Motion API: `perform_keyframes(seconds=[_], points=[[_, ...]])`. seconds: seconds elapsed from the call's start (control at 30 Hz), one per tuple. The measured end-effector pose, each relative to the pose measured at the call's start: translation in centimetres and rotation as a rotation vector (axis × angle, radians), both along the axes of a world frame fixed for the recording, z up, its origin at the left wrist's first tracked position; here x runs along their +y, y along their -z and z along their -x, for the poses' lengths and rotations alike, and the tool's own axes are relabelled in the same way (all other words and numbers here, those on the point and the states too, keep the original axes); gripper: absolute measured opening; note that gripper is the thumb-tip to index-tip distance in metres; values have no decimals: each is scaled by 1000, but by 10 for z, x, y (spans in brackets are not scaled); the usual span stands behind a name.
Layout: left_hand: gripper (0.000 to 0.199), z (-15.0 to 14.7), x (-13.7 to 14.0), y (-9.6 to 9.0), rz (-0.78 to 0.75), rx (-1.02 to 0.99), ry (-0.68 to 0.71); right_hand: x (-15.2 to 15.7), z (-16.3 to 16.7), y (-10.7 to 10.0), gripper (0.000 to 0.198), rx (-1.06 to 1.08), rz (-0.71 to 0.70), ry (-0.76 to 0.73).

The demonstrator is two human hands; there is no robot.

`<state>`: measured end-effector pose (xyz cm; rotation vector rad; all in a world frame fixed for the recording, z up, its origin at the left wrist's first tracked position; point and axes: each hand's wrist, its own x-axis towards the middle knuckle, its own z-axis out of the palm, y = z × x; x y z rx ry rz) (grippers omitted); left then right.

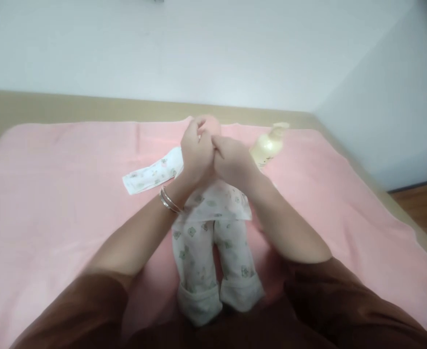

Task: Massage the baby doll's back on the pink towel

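My left hand and my right hand are held together, fingers curled inward, above the upper body of a doll. Whatever lies between the fingers, if anything, is hidden. Behind my hands shows the top of the doll's head; they cover the rest of it. The doll lies on its back in a white printed top and matching trousers, legs pointing toward me. One sleeve stretches out to the left. To the right of my right hand is a pale yellow pump bottle.
A pink blanket with some creases lies under the doll, over a light wooden surface. White walls rise behind it and on the right. Brown flooring shows at the right edge.
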<state>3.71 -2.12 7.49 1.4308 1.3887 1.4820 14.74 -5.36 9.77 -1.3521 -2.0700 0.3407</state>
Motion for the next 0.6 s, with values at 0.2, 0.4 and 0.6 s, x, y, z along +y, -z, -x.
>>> perform_keyframes(seconds=[0.2, 0.4, 0.6], points=[[25, 3, 18, 26, 73, 220, -52, 31, 8, 44, 41, 31, 65, 9], [25, 7, 14, 41, -67, 303, -50, 37, 12, 69, 54, 39, 64, 119], [39, 19, 0, 61, -154, 423, -1, 42, -3, 75, 54, 27, 50, 68]])
